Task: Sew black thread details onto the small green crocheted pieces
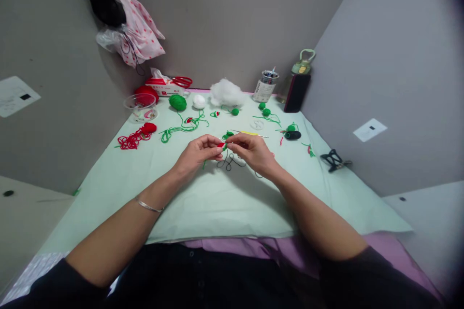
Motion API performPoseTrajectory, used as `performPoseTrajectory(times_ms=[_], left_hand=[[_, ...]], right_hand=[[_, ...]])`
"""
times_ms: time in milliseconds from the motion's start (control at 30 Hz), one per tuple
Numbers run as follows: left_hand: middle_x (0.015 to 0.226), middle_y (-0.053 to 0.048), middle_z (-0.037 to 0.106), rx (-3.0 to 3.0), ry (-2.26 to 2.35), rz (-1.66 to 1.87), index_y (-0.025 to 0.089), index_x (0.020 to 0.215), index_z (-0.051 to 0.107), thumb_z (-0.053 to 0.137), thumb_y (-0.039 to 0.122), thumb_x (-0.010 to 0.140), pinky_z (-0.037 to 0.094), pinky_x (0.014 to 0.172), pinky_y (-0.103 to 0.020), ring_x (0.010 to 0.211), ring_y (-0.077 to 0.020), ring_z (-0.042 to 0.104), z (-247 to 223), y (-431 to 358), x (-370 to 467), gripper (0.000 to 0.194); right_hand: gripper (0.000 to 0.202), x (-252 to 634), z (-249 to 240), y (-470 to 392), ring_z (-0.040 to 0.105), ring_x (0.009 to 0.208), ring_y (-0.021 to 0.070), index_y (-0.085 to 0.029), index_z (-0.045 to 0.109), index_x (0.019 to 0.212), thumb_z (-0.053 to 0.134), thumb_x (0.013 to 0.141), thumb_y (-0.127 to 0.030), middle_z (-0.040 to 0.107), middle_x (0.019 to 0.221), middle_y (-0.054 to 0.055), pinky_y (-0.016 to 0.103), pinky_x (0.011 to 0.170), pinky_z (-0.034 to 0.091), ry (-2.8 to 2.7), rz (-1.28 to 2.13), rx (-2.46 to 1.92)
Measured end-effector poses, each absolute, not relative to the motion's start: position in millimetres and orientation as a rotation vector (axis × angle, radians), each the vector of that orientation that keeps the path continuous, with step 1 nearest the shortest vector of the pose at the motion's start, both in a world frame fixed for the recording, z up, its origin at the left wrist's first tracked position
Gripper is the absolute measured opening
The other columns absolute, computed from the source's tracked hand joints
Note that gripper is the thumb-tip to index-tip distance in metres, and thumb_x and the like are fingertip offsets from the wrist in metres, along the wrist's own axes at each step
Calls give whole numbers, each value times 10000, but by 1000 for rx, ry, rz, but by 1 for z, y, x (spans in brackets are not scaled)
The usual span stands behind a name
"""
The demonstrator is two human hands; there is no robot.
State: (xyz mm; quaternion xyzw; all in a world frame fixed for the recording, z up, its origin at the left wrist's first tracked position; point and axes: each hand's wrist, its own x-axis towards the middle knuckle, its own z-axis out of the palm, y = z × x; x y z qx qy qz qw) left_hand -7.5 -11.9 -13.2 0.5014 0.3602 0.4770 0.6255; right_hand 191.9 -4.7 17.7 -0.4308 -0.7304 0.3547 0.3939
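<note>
Near the middle of the table my left hand pinches a small red and green crochet piece. The fingertips of my right hand are pressed together at the right side of that piece; anything thin between them is too small to make out. Dark thread lies in loops on the cloth below and between my hands. A green crocheted bit is just beyond my fingertips, and a yellow-handled hook rests behind my right hand.
Red yarn, a green ball and a plastic tub are at the left. White stuffing, a pen holder and a bottle with a phone line the back. A dark spool and black stand sit right.
</note>
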Motion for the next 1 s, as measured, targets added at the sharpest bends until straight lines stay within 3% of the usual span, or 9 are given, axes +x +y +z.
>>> performPoseTrajectory(times_ms=[200, 300, 500, 633, 1000], left_hand=[[843, -19, 688, 1091, 760, 975, 193, 884, 756, 846, 287, 711, 570, 729, -284, 691, -124, 644, -6, -10, -12, 217], [921, -36, 704, 1037, 757, 959, 190, 907, 770, 838, 296, 718, 566, 763, -278, 738, -126, 652, -2, -9, -14, 228], [902, -44, 691, 1019, 792, 1008, 177, 926, 781, 831, 307, 728, 564, 787, -290, 753, -133, 641, 2, -10, -13, 242], [855, -38, 669, 1011, 815, 1009, 166, 920, 782, 833, 312, 726, 560, 785, -288, 757, -133, 631, 3, -10, -13, 248], [943, -36, 692, 1051, 822, 981, 169, 952, 769, 820, 333, 736, 543, 850, -323, 792, -131, 635, 2, -11, -14, 276]], right_hand=[[263, 193, 14, 1, 463, 554, 99, -156, 721, 864, 730, 778, -405, 543, 623, -18, 247, 528, 387, -1634, 1497, -1008], [307, 194, 13, 4, 452, 544, 90, -154, 715, 864, 772, 741, -430, 521, 623, -31, 249, 531, 395, -1529, 1555, -990], [155, 201, 21, 0, 519, 658, 133, -194, 732, 851, 707, 855, -347, 629, 767, 25, 295, 625, 422, -1784, 835, -1012], [103, 206, 25, -3, 538, 716, 154, -227, 750, 884, 660, 913, -269, 599, 816, 43, 306, 661, 437, -1968, 407, -941], [128, 207, 19, -1, 547, 737, 144, -217, 720, 903, 609, 943, -166, 572, 820, 31, 275, 640, 421, -2146, 73, -883]])
